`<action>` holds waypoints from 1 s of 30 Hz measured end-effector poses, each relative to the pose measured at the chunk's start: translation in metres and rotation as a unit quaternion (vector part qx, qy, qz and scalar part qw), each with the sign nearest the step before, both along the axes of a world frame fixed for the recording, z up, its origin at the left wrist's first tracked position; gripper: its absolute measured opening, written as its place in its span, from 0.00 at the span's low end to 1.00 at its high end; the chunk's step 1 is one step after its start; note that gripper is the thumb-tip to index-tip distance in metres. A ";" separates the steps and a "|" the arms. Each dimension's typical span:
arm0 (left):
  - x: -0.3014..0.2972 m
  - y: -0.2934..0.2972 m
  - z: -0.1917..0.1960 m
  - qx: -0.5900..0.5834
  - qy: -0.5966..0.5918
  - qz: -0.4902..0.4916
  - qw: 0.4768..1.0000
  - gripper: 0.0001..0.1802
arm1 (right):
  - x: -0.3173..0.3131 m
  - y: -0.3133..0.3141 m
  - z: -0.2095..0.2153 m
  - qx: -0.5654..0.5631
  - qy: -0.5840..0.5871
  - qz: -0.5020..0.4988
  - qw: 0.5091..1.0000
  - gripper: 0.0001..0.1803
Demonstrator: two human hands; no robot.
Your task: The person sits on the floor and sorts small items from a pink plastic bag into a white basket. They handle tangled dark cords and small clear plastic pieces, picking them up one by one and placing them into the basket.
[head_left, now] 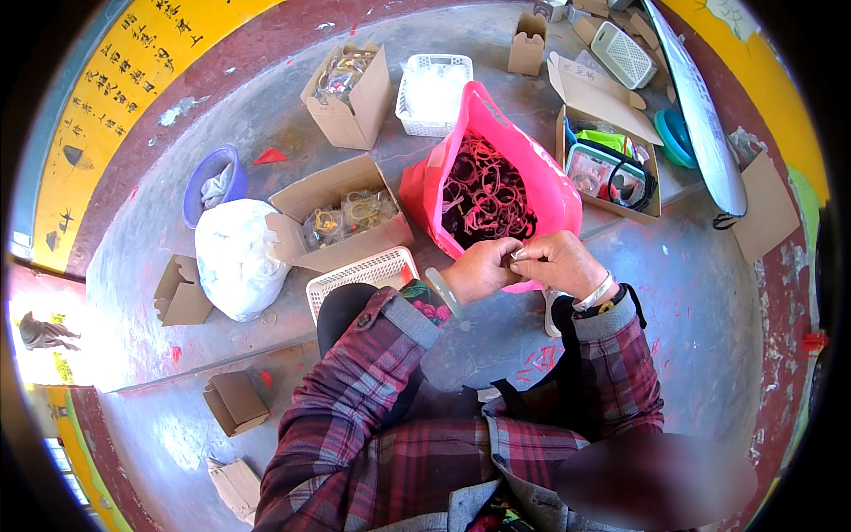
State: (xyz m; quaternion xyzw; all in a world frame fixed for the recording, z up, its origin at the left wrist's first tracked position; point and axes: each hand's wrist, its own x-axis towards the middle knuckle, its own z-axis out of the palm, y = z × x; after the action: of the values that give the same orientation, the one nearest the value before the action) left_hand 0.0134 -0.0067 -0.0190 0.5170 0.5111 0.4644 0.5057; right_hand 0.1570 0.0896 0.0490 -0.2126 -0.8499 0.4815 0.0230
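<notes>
My left hand (483, 269) and my right hand (566, 265) meet at the near rim of a bright pink bag (534, 182). Both are closed, thumbs and fingertips pinched together around something too small to make out. Inside the bag lies a heap of thin ring-shaped loops (487, 191), tinted pink and dark. A pale bangle (442, 293) circles my left wrist, and a silver-coloured bracelet (595, 291) my right.
Left of the bag stand a carton (341, 191) of clear packets, a white basket (377, 273) and a stuffed white plastic bag (238, 257). Another carton (347, 102) and a white basket (434, 121) are farther off. Rightward sits an open box (612, 168).
</notes>
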 end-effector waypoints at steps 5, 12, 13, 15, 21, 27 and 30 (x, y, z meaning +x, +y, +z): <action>0.000 -0.002 0.006 0.011 0.015 0.044 0.999 0.16 | -0.001 -0.005 0.006 0.025 0.043 -0.030 0.998 0.09; -0.013 -0.004 0.028 0.076 0.118 0.058 0.988 0.15 | -0.004 -0.002 -0.002 0.105 0.095 -0.032 0.989 0.08; -0.012 -0.004 0.026 0.047 0.084 0.057 0.994 0.15 | -0.005 -0.003 -0.004 0.101 0.098 -0.038 0.989 0.07; -0.010 -0.005 0.028 -0.011 0.017 0.055 0.998 0.15 | -0.006 -0.004 -0.006 0.095 0.104 -0.052 0.989 0.07; -0.011 -0.008 0.043 -0.152 0.007 0.052 0.987 0.14 | -0.006 -0.007 0.000 0.117 0.105 -0.060 0.986 0.06; -0.012 -0.004 0.021 -0.016 -0.109 0.068 0.992 0.16 | -0.011 -0.009 0.000 0.217 0.126 -0.072 0.965 0.04; -0.011 -0.006 0.021 0.007 -0.091 0.109 0.990 0.16 | -0.014 -0.012 -0.002 0.257 0.158 -0.078 0.950 0.03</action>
State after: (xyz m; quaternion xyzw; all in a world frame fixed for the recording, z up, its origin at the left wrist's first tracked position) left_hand 0.0025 -0.0127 0.0023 0.4172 0.5132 0.5655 0.4927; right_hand 0.1431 0.0779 0.0466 -0.1860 -0.9112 0.2708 0.2487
